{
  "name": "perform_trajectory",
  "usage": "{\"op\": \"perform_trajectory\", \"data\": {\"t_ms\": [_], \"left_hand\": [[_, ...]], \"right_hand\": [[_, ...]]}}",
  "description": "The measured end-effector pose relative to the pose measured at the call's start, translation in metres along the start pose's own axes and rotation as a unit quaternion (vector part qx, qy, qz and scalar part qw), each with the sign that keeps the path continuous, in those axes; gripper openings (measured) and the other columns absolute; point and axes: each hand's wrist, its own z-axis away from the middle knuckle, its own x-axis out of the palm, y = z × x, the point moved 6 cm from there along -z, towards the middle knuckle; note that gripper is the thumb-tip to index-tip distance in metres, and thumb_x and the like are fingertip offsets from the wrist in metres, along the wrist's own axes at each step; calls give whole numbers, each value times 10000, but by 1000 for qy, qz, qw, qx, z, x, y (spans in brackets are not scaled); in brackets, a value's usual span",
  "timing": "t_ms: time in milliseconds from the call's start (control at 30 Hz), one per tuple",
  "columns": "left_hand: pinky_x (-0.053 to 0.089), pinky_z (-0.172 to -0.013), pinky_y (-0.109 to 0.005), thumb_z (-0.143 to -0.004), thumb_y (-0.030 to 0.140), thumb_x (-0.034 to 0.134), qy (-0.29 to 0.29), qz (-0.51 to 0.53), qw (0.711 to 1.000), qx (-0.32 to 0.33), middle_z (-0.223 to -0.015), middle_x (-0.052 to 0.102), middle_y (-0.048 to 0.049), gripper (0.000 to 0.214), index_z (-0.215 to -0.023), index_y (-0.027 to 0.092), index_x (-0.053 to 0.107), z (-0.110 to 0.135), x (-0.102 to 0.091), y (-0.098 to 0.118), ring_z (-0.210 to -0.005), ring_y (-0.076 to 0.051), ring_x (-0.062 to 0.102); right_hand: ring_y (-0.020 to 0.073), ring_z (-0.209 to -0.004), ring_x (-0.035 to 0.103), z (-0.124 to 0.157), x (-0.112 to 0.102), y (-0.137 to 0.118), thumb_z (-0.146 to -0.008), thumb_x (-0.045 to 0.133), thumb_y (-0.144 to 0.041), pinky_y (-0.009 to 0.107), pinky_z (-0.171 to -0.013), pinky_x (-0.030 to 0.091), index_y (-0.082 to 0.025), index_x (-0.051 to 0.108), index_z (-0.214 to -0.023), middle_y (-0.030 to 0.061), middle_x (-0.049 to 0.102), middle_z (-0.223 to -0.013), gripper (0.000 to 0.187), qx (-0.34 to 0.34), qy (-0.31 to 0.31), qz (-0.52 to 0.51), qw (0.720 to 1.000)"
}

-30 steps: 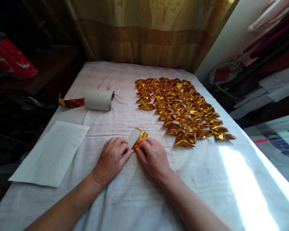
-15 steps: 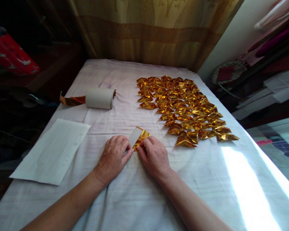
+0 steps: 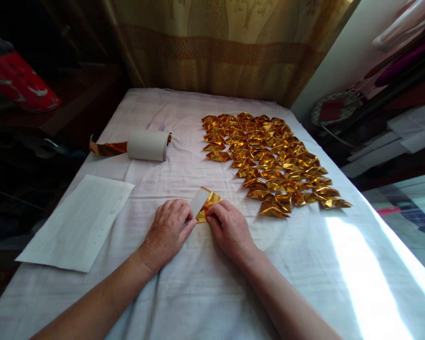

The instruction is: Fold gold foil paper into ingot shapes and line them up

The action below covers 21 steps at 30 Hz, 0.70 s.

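A small sheet of gold foil paper, partly folded so that a white strip shows beside the gold, lies on the cloth between my hands. My left hand pinches its left lower corner with thumb and fingers. On the right edge, the curled fingers and thumb of my right hand grip the gold part. To the right of my hands, many folded gold foil ingots sit in close rows. The lower right part of the sheet is hidden under my right fingers.
A curled grey-white card with copper-coloured foil stands at the back left. A printed sheet of paper lies at left on the white cloth. A curtain hangs behind, and a red container is at far left.
My right thumb and fingers have shifted slightly right along the foil paper, baring more of its lower gold corner. The left hand keeps its grip.
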Motion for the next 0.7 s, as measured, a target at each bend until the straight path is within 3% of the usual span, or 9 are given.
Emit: {"op": "perform_trajectory", "data": {"t_ms": [100, 267, 433, 533, 700], "left_hand": [[424, -881, -394, -907, 224, 584, -4, 6, 1000, 7, -1007, 595, -39, 10, -914, 216, 584, 0, 1, -1, -970, -227, 529], [420, -841, -372, -934, 220, 582, 27, 3, 997, 76, -1028, 622, -22, 189, -1068, 303, 687, 2, -4, 5, -967, -205, 552], [433, -896, -390, -934, 253, 586, 28, -5, 993, 110, -1067, 666, -37, 193, -1081, 274, 710, 5, -8, 11, -993, -201, 579], [423, -931, -400, -925, 296, 623, 38, -13, 991, 127, -1074, 703, -28, 165, -1060, 254, 708, 4, -12, 14, -1022, -208, 586], [417, -899, -402, -931, 278, 623, 56, -78, 983, 158, -951, 736, -7, 122, -1025, 238, 690, 1, -17, 17, -932, -209, 602]], "right_hand": [[177, -802, 602, 1, 1, 3, -906, 574, -146, 274, -724, 459, -219, 615, -831, 33, 637, -863, 113, -6, 2, -14, 1000], [174, -796, 613, 4, 1, 6, -929, 541, -180, 273, -734, 482, -219, 627, -864, 41, 646, -866, 115, -27, 20, -20, 999], [203, -987, 613, 2, -11, 11, -828, 459, -34, 332, -865, 501, -201, 658, -1016, 80, 692, -1062, 321, -74, 66, -15, 995], [233, -1121, 572, 1, -13, 10, -792, 495, -22, 401, -952, 471, -221, 684, -1078, 71, 698, -1176, 397, -108, 57, 24, 992], [229, -1135, 571, 1, -10, 6, -859, 529, -91, 410, -953, 459, -234, 702, -1082, 68, 697, -1200, 316, -117, 30, 39, 992]]}}
